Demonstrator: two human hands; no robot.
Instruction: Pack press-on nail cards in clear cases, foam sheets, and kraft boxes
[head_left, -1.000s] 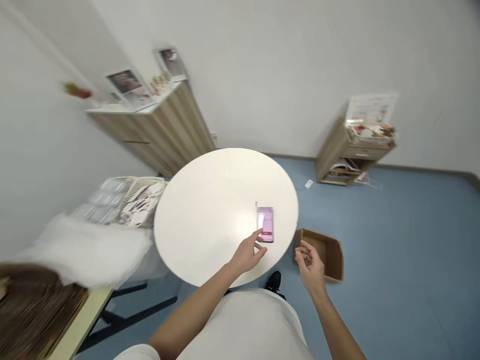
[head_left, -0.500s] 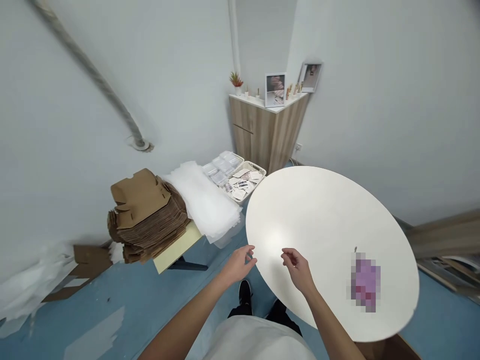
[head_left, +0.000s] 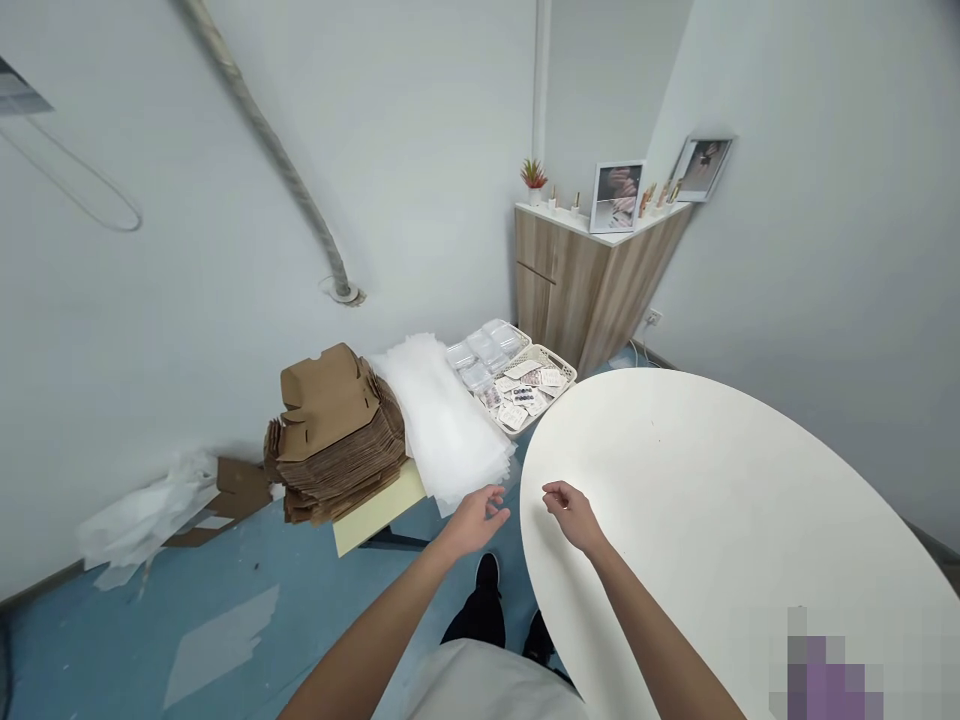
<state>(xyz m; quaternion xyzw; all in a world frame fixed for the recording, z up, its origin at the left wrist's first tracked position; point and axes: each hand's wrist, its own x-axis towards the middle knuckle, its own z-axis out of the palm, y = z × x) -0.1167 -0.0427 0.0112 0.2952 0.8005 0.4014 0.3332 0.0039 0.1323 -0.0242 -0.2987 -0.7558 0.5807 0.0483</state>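
My left hand (head_left: 477, 520) hangs in the air with its fingers loosely curved and apart, holding nothing. It is nearest to the front end of a stack of white foam sheets (head_left: 442, 420). My right hand (head_left: 573, 514) is over the left edge of the white round table (head_left: 697, 470), its fingers bent and slightly parted, with no object visible in them. Left of the sheets lies a tall pile of flattened brown cardboard boxes (head_left: 337, 420). Beyond the sheets, a white basket (head_left: 551, 358) holds printed cards, beside another with clear plastic cases (head_left: 487, 348).
A wood-grain cabinet (head_left: 570, 290) in the corner bears picture frames (head_left: 617, 197), small bottles and a potted plant (head_left: 533, 178). A pale yellow board (head_left: 379, 508) supports the boxes. White wrapping (head_left: 150, 510) and cardboard lie on the blue floor. A blurred purple patch (head_left: 825, 680) covers part of the tabletop.
My view has turned left, so the table, cabinet and stacks shift rightward in the picture. Both hands stay raised and hold nothing visible.
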